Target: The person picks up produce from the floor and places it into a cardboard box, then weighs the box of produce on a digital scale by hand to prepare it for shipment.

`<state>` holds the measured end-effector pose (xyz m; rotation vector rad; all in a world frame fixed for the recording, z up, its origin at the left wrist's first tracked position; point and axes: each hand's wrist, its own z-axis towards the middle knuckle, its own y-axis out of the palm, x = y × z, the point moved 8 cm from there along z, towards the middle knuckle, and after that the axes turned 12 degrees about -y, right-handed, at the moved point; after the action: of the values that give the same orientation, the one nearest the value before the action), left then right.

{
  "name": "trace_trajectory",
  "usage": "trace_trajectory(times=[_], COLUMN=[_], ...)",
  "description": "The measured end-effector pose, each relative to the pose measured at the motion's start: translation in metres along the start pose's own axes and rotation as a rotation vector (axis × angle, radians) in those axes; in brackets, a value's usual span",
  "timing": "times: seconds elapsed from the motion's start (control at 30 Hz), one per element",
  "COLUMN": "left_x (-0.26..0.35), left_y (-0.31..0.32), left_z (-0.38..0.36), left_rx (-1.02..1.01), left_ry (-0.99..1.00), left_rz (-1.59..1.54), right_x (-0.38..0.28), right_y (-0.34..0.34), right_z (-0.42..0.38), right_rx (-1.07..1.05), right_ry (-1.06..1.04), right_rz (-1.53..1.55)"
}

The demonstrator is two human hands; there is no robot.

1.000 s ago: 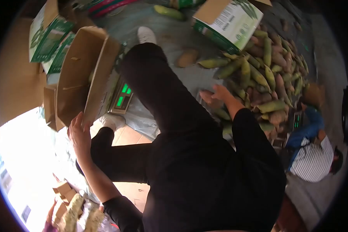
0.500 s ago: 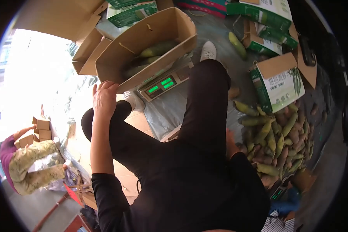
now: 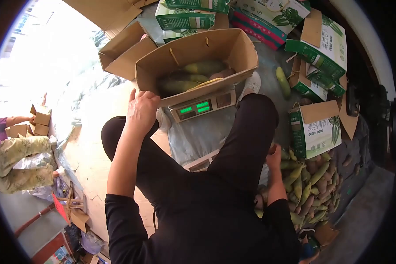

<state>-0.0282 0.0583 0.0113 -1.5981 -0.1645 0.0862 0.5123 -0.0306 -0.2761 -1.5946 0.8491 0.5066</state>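
- Carton (image 3: pixel 240 49) with green radishes (image 3: pixel 204 67) stands on the digital scale (image 3: pixel 192 109).
- My left hand (image 3: pixel 143 112) stays touching its corner; firm grip I cannot tell.
- My right hand (image 3: pixel 273 157) now shows more beside my knee (image 3: pixel 262 114), fingers curled, holding unclear; only the left surely attends the carton.

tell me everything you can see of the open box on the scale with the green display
The box looks like brown cardboard inside, upright with its top open. Yellowish cord shows on both long walls. Long green vegetables and a brownish one lie inside. It appears to rest on the scale, a long side facing the person; the left hand touches its near left corner.
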Motion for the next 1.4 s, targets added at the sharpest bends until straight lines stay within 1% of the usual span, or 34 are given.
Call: trace_trajectory(times=[0.07, 0.13, 0.2, 0.27, 0.33, 0.43, 0.47, 0.5, 0.57, 0.63, 0.67, 0.7, 0.77, 0.8, 0.83, 0.87, 0.9, 0.97, 1.0, 1.03, 1.1, 1.13, 1.17, 1.23, 1.3, 1.37, 1.4], left_x=[-0.001, -0.003, -0.003, -0.003, -0.003, -0.005, -0.003, -0.002, -0.002, -0.003, -0.003, -0.004, -0.001, 0.0, 0.0, -0.002, -0.002, 0.001, -0.001, -0.002, 0.001, 0.003, 0.004, 0.007, 0.004, 0.001, 0.002], left_y=[0.001, 0.001, -0.001, -0.001, -0.003, -0.001, -0.003, -0.005, -0.004, -0.005, -0.004, -0.004, -0.005, -0.006, -0.005, -0.003, -0.002, -0.004, -0.004, -0.005, -0.005, -0.003, -0.002, -0.003, 0.001, 0.003, 0.001], left_z=[0.0, 0.0, 0.0, 0.0, -0.001, -0.001, -0.001, 0.0, 0.0, -0.001, -0.001, 0.0, 0.0, 0.001, 0.002, 0.002, 0.001, 0.0, 0.002, 0.002, 0.002, 0.002, 0.002, 0.002, 0.004, 0.004, 0.004], left_rx=[0.003, 0.005, 0.003, -0.003, 0.027, 0.043, 0.044, 0.023, 0.003, 0.05, 0.046, 0.046, 0.037, 0.013, -0.01, 0.014, 0.006, 0.015, 0.006, 0.023, -0.019, -0.019, -0.001, -0.028, -0.007, 0.017, 0.025], left_ry=[-0.001, 0.005, 0.002, -0.001, 0.008, 0.019, 0.025, 0.017, 0.014, 0.034, 0.045, 0.033, 0.036, 0.03, 0.025, 0.035, 0.051, 0.077, 0.013, 0.006, 0.021, 0.036, 0.053, 0.053, 0.059, 0.082, 0.082], left_rz=[-0.001, -0.009, -0.017, -0.021, -0.051, -0.069, -0.074, -0.064, -0.054, -0.088, -0.09, -0.098, -0.111, -0.09, -0.069, -0.088, -0.093, -0.132, -0.117, -0.11, -0.117, -0.109, -0.106, -0.133, -0.154, -0.149, -0.16], right_x=[-0.102, -0.155, -0.226, -0.296, -0.361, -0.453, -0.475, -0.489, -0.521, -0.536, -0.538, -0.54, -0.533, -0.528, -0.526, -0.524, -0.517, -0.495, -0.478, -0.457, -0.401, -0.373, -0.342, -0.257, -0.17, -0.105, -0.065], right_y=[-0.037, -0.062, -0.083, -0.095, -0.1, -0.09, -0.082, -0.075, -0.05, -0.024, -0.011, 0.002, 0.029, 0.031, 0.024, 0.015, 0.007, -0.024, -0.039, -0.05, -0.074, -0.084, -0.088, -0.089, -0.076, -0.054, -0.035], right_z=[0.029, 0.06, 0.08, 0.095, 0.102, 0.095, 0.094, 0.097, 0.092, 0.094, 0.095, 0.096, 0.109, 0.11, 0.11, 0.111, 0.113, 0.119, 0.121, 0.122, 0.126, 0.12, 0.115, 0.107, 0.082, 0.042, 0.019], right_rx=[0.018, 0.04, 0.085, 0.105, 0.098, 0.09, 0.07, 0.074, 0.016, -0.015, 0.029, 0.028, -0.032, -0.03, 0.066, 0.163, 0.165, 0.194, 0.239, 0.244, 0.229, 0.255, 0.265, 0.205, 0.164, 0.037, -0.07], right_ry=[-0.146, -0.318, -0.327, -0.549, -0.704, -0.93, -1.014, -1.011, -1.181, -1.295, -1.324, -1.321, -1.274, -1.254, -1.248, -1.243, -1.227, -1.138, -1.156, -1.134, -0.951, -0.876, -0.843, -0.568, -0.413, -0.353, -0.234], right_rz=[0.078, 0.063, 0.052, 0.078, 0.093, -0.02, -0.041, -0.047, -0.178, -0.272, -0.371, -0.468, -0.675, -0.683, -0.641, -0.601, -0.61, -0.41, -0.352, -0.364, -0.206, -0.161, -0.179, -0.125, -0.13, -0.354, -0.428])
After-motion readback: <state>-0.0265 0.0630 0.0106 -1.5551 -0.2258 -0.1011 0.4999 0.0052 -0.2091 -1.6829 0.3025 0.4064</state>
